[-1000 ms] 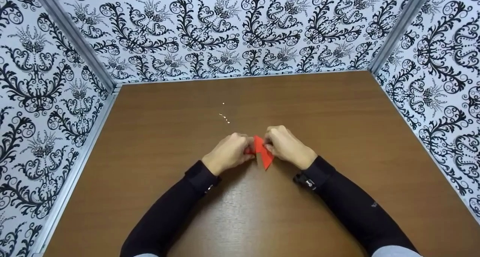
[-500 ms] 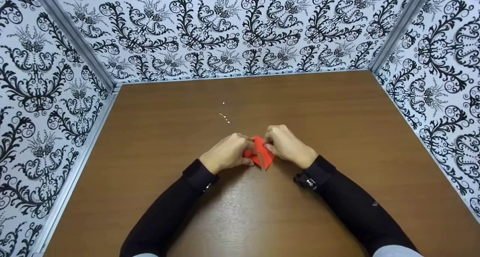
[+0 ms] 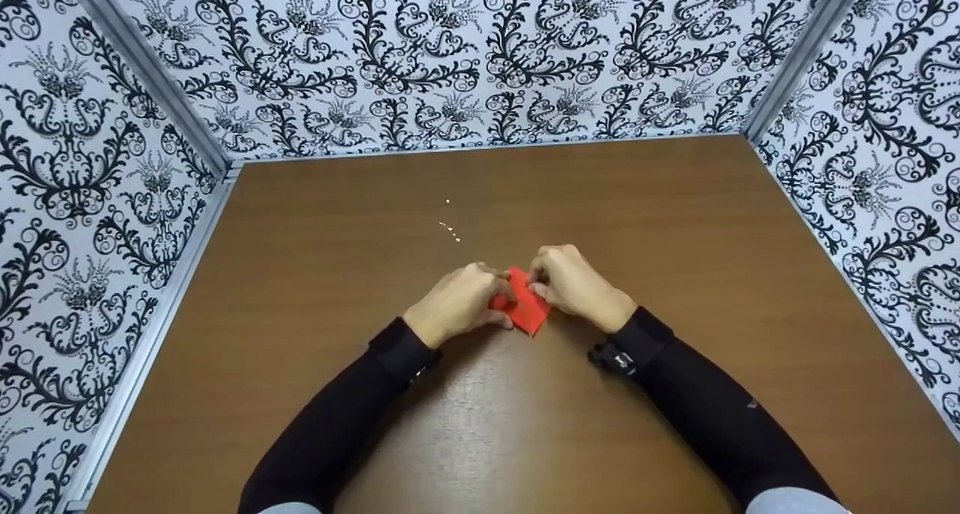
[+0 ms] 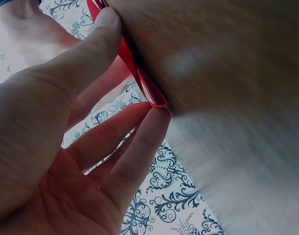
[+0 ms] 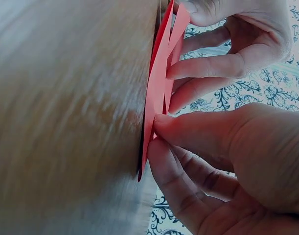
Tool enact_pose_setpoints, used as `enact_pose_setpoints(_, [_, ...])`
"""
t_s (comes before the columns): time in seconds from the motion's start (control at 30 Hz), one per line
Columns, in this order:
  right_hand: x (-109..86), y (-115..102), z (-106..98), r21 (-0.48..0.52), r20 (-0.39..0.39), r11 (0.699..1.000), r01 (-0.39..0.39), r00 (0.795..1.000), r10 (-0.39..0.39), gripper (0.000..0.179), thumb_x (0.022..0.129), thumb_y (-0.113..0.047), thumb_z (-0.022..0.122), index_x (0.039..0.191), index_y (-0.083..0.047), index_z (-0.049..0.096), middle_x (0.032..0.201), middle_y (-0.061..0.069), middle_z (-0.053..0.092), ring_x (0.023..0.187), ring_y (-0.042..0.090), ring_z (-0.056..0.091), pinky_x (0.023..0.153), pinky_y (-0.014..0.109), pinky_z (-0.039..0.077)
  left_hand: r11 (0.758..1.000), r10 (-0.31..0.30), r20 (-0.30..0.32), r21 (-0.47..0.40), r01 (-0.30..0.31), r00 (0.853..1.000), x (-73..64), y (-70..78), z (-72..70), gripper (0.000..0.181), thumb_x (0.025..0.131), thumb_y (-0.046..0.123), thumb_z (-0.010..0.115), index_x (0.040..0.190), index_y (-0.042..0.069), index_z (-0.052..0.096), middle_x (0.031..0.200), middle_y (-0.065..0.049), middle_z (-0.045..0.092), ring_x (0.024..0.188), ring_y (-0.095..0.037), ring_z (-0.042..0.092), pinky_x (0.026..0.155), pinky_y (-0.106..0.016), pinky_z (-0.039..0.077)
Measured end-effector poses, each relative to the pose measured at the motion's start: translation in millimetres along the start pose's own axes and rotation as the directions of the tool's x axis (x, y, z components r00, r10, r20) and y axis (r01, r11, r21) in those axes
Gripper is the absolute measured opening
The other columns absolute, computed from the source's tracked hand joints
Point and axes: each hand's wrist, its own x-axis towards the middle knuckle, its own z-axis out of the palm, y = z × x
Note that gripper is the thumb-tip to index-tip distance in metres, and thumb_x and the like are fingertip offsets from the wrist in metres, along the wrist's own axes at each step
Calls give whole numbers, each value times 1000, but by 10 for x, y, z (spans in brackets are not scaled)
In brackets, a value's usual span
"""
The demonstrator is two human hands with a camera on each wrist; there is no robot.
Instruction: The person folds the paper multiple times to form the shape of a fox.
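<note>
A small folded piece of red paper (image 3: 532, 315) lies on the wooden table, with one pointed corner towards the person. From its left side my left hand (image 3: 461, 298) holds it, fingers on top and thumb at the near edge. My right hand (image 3: 576, 285) pinches the right part of the paper between thumb and index finger. In the left wrist view the red paper (image 4: 150, 88) shows edge-on, with layers slightly apart. Seen from the right wrist, a raised flap of the paper (image 5: 176, 34) stands under the left hand's fingers (image 5: 203, 67). The hands hide parts of the folds.
The brown wooden table (image 3: 360, 214) spreads around both hands. Several tiny bright specks (image 3: 452, 233) show on it beyond the left hand. Black-and-white patterned walls (image 3: 480, 56) with grey metal posts (image 3: 799, 52) enclose the back and sides.
The left part of the paper has come over to the right, and the brown gap between the two red parts has closed. My left fingers moved slightly right with it; the right hand stayed nearly still.
</note>
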Motion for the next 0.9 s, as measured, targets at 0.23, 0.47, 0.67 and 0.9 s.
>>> enact_pose_setpoints(0.23, [-3,31,-11,54,-8,998,-20,1000,21,5,96,1,89,94,-3,91,93,11,83,85,27,78,75,35,61,1000,-11,2,10,11,1000,21,39,-14,33,88,34,103,106,9,90,122,-10,90,137,-33,80,105,-45,68])
enact_pose_setpoints(0.47, [1,22,-1,58,-15,997,-44,999,45,4,95,-3,91,92,-6,91,93,10,83,83,25,76,74,34,59,1000,-20,7,3,20,1000,36,41,-1,33,88,35,103,106,10,91,129,-12,88,136,-36,80,106,-47,68])
enact_pose_setpoints(0.67, [23,-10,35,52,1,996,-79,997,79,4,97,-7,93,94,-7,90,97,10,84,87,23,77,78,36,63,999,-36,15,-11,36,999,18,6,26,33,88,35,102,108,10,92,128,-12,88,136,-36,80,109,-49,67])
enact_pose_setpoints(0.9, [49,-66,51,31,11,991,-131,991,131,11,98,-13,95,91,-8,89,92,9,83,83,22,71,75,34,56,999,-31,18,-25,32,999,7,-2,44,34,89,35,101,112,11,93,129,-12,88,131,-37,80,109,-50,67])
